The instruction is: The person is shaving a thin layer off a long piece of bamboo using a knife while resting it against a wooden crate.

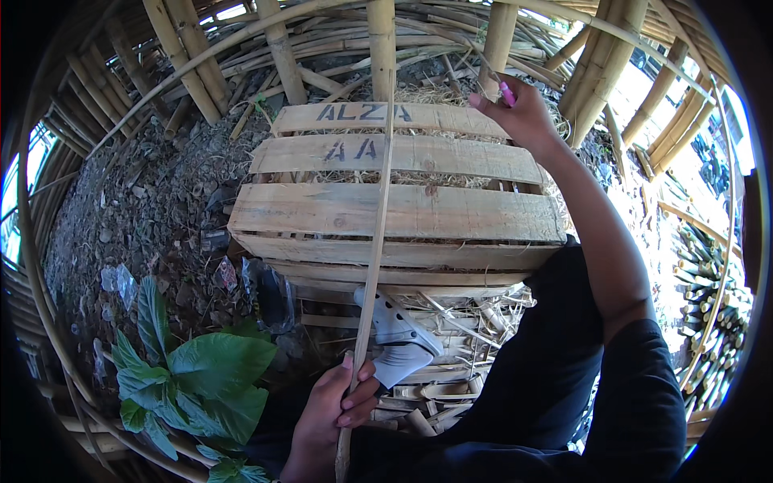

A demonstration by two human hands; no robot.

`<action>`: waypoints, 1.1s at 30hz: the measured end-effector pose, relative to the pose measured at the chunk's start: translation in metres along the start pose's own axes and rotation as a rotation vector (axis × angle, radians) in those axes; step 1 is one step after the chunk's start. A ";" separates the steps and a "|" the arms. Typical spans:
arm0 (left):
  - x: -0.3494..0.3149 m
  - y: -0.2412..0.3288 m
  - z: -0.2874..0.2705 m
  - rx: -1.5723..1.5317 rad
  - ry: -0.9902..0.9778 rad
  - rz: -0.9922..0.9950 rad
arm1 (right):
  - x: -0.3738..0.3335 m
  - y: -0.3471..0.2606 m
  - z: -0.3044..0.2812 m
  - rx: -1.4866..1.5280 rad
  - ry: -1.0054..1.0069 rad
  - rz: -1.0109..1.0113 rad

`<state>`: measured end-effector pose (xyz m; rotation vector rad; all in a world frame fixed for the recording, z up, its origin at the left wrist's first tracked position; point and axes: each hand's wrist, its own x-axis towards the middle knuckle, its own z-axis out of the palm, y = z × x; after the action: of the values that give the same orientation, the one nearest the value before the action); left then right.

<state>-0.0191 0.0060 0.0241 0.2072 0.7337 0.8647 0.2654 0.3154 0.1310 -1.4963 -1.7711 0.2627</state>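
My left hand (338, 402), low in the middle, is closed around the lower part of a long, thin bamboo strip (375, 266). From there the strip rises almost upright across the picture, passing over a slatted wooden crate (403, 208). Beyond the crate's far right corner, my right hand (523, 113) grips a small tool with a pink handle (506, 94). A thin, narrow part points up and left from that handle, too small to tell its exact kind. The tool and the strip are apart.
Bamboo posts (382, 48) and piled bamboo poles (427, 36) stand and lie behind the crate. A leafy green plant (213, 374) grows at lower left. My white clog (394, 322) is below the crate, among bamboo scraps (451, 390). Cut bamboo (708, 314) is stacked at right.
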 end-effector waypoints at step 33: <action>0.024 -0.019 -0.018 0.202 0.246 0.323 | -0.161 -0.075 0.080 0.191 -1.070 0.247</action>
<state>-0.0093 0.0100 -0.0101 0.4129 1.0372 1.1355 0.1550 0.1742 0.0542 -1.5314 -2.2124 1.5391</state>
